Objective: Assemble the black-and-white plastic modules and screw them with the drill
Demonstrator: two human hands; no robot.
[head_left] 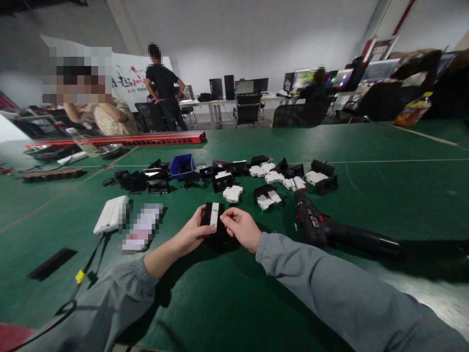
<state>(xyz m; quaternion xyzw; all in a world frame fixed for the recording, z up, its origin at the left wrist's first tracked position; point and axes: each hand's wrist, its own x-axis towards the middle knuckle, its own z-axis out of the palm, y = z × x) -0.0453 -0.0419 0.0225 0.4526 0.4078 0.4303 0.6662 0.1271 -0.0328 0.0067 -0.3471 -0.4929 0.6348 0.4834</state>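
My left hand [191, 232] is closed around a black box with a white breaker-like module [215, 213] set in its middle, held above the green table. The fingers of my right hand [242, 228] are pinched together against the box's right side; whatever lies between the fingertips is hidden or too small to name. Just beyond the hands sit a loose white module [233, 194] and a black housing with white modules [269, 199]. More black housings and white modules [274, 176] are scattered behind them.
A cordless drill [311, 222] lies right of my hands. To the left are a phone [142, 227], a white power bank [112, 215] with a cable, and a black strip [52, 263]. Farther back stand a blue bin [182, 157] and a long red rail [161, 140]. Other people are beyond the table.
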